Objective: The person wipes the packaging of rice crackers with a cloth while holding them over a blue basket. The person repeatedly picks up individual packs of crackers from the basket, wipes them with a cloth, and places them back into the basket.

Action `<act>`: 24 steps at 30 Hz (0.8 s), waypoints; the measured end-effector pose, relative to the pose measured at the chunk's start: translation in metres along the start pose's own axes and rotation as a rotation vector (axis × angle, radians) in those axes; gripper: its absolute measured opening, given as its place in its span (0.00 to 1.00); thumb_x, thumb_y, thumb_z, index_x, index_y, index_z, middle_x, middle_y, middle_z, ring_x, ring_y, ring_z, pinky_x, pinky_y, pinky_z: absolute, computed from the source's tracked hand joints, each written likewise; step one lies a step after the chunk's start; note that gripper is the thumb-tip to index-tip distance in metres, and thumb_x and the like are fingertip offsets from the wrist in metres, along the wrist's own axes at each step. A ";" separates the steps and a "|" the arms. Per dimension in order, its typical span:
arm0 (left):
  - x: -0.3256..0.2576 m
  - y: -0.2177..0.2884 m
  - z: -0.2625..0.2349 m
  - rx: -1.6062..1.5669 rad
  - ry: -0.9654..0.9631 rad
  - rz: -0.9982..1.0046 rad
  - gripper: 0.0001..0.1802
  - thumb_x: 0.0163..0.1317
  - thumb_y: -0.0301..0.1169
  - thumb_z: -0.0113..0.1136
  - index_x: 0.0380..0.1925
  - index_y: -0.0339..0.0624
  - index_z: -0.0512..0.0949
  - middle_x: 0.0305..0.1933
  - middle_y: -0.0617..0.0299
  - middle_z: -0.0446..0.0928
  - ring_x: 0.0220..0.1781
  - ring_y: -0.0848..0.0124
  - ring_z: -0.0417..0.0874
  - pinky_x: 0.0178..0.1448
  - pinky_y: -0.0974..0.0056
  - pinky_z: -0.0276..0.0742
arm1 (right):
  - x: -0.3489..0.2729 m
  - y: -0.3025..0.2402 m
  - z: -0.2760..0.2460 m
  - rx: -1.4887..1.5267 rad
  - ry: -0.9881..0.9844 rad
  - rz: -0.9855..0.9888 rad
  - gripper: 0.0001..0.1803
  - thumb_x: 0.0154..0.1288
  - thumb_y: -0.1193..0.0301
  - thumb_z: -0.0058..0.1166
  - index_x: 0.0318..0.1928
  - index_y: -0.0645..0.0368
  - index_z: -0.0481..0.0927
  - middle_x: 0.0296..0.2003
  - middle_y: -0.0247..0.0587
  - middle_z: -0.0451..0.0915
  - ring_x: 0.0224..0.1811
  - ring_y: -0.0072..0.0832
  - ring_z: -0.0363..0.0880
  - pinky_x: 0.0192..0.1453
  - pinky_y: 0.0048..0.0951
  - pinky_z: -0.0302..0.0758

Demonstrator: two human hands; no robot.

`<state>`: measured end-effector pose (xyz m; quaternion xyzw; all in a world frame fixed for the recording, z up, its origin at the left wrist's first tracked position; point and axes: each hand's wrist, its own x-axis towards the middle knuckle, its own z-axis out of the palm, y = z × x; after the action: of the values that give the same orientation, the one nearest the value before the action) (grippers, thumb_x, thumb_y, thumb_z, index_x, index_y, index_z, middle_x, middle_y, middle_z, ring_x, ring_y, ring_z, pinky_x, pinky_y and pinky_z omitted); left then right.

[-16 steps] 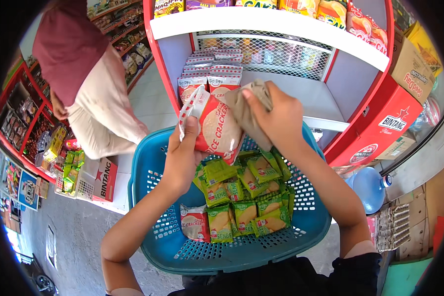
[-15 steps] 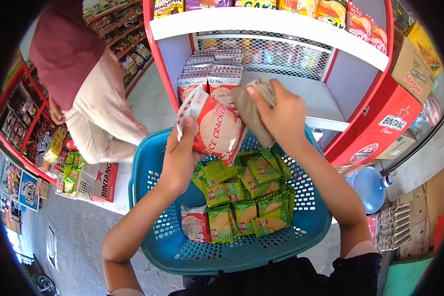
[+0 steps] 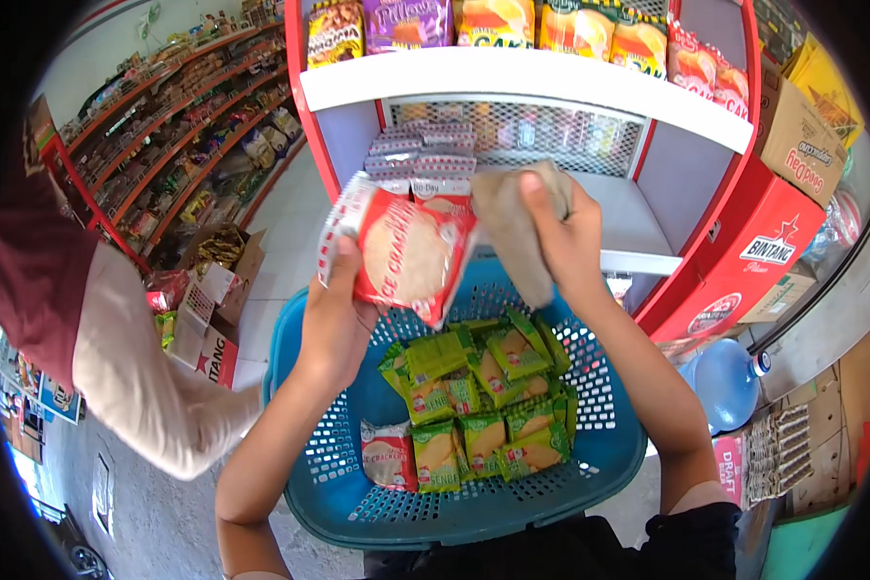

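While the left hand (image 3: 336,324) gripped a red cracker packet (image 3: 406,253) above the blue plastic basket (image 3: 590,464), the right hand (image 3: 565,237) clutched a crumpled grey cloth (image 3: 505,215) against it, seemingly for wiping.

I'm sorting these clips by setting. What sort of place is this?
Most likely a small grocery shop: a red-and-white display shelf lined with snack packets, long stocked aisle shelves behind, and a blue plastic basket full of green snack packets.

My left hand (image 3: 333,324) holds a red-and-white cracker pack (image 3: 401,249) printed with a pale round cracker; my right hand (image 3: 561,237) grips a grey-brown cloth (image 3: 507,227). Below, green-and-yellow packets (image 3: 483,406) fill a perforated teal basket (image 3: 590,474). The shelf (image 3: 551,82) is white, framed in red.
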<state>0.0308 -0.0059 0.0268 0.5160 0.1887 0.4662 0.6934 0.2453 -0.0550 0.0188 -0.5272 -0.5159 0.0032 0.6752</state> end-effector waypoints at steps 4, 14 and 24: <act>0.000 0.000 -0.006 -0.042 -0.044 0.018 0.21 0.65 0.39 0.47 0.52 0.36 0.66 0.49 0.57 0.74 0.50 0.71 0.75 0.55 0.65 0.72 | -0.019 -0.021 0.000 0.721 -0.384 0.279 0.21 0.63 0.58 0.51 0.46 0.63 0.73 0.40 0.36 0.76 0.45 0.21 0.72 0.50 0.24 0.69; 0.004 -0.015 -0.015 0.353 0.154 0.159 0.25 0.62 0.40 0.53 0.54 0.39 0.62 0.51 0.57 0.68 0.50 0.71 0.72 0.57 0.64 0.68 | -0.030 -0.045 0.013 -0.026 -0.428 -0.106 0.20 0.56 0.62 0.58 0.42 0.65 0.75 0.38 0.45 0.78 0.41 0.30 0.77 0.45 0.28 0.71; -0.004 -0.018 -0.003 0.268 -0.203 -0.077 0.25 0.60 0.28 0.53 0.56 0.38 0.59 0.48 0.60 0.72 0.50 0.73 0.73 0.53 0.66 0.70 | -0.037 -0.068 0.014 0.386 -0.362 0.184 0.15 0.58 0.64 0.56 0.37 0.63 0.72 0.33 0.49 0.78 0.34 0.33 0.80 0.37 0.28 0.74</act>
<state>0.0350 -0.0086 0.0084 0.6407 0.1975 0.3556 0.6512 0.1810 -0.0954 0.0403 -0.4245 -0.5678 0.2566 0.6569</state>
